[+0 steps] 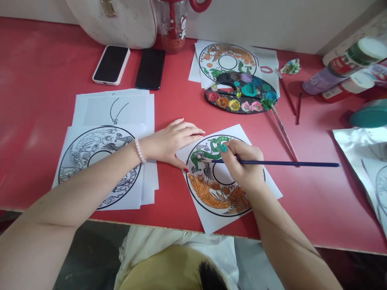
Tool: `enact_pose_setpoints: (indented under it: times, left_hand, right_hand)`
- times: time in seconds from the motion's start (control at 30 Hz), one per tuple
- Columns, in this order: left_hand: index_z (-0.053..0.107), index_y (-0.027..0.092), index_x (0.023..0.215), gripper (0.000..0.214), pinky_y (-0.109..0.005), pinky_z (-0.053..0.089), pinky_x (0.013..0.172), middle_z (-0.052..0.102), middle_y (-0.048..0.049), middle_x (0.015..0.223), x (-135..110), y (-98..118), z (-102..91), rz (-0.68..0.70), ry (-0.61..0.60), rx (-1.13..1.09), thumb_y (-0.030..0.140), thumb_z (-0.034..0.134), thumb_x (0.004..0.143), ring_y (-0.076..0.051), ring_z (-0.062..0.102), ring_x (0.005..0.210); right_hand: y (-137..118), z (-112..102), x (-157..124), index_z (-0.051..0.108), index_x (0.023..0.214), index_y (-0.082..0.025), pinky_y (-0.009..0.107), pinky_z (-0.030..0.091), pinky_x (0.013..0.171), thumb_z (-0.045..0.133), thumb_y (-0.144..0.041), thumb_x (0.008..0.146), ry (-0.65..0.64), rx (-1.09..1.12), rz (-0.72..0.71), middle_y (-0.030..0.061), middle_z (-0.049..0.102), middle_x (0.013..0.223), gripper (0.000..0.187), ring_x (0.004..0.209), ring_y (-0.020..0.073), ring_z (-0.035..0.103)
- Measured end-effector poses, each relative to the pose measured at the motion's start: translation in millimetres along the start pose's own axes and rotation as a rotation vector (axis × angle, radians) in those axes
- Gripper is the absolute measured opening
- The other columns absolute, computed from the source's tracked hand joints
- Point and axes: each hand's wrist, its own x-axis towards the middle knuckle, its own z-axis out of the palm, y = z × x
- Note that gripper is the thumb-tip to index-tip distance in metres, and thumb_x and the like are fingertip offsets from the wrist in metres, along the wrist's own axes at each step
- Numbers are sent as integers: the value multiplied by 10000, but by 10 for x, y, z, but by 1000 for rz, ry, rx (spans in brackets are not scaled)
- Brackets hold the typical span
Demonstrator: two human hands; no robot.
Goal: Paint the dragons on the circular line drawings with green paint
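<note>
Pinched in my right hand (243, 161) is a paintbrush (290, 163) with a long dark blue handle. Its tip touches the green dragon on a sheet of paper (208, 219) printed with a round design. An orange-painted phoenix fills the lower part of that circle, and my right hand covers some of its right side. My left hand (172, 143) lies with fingers spread at the sheet's left edge, thumb and fingertips on or beside the paper. It holds nothing. Behind the sheet sits a black palette (222, 104) with several paint colours, a second brush (286, 133) leaning on it.
Uncoloured prints (69, 139) are stacked under my left forearm. Two phones (111, 64), a pale bag (121, 24) and a clear cup (172, 28) stand or lie at the back. Paint bottles (347, 60) crowd the right, near thin red brushes (287, 92) and a silvery sheet (352, 149).
</note>
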Motion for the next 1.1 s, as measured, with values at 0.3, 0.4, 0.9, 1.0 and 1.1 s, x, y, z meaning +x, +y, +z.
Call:
enact_pose_setpoints:
  times: [0.3,0.4,0.9,1.0,1.1]
  left_hand:
    - [354,138,1422,860,-509,110,1128,405,-155,1435,2,2,6,-2,7,6,625,623,767,-319,331,1316]
    - [358,127,1419,871,-509,117,1128,404,-157,1436,3,2,2,0,5,9,627,630,758,-318,333,1313]
    - [353,149,1426,850,-507,141,1121,407,-155,1438,3,1,-10,15,16,1,592,649,765,-324,341,1305]
    - [352,147,1428,856,-515,135,1123,405,-154,1439,2,-7,-7,12,12,-5,603,643,764,-327,333,1312]
    - [354,139,1427,863,-530,128,1125,403,-155,1440,2,-8,0,5,5,-5,614,637,764,-332,326,1316]
  right_hand:
    - [6,-17,-8,275,550,-203,244,229,448,501,-102,806,34,-2,-23,-58,291,501,356,465,70,239]
    - [3,-18,2,248,542,-201,234,210,440,499,-68,777,37,-27,-41,-67,235,499,369,464,64,208]
    - [0,-52,-2,232,535,-201,234,197,432,503,-52,750,50,-74,-63,-69,231,489,377,458,58,206]
    - [-4,-70,2,242,531,-197,227,200,419,506,-50,752,62,-52,-65,-72,226,481,375,446,53,194]
    - [0,-74,2,249,535,-194,222,199,416,507,-50,755,59,-51,-77,-71,240,483,368,452,53,198]
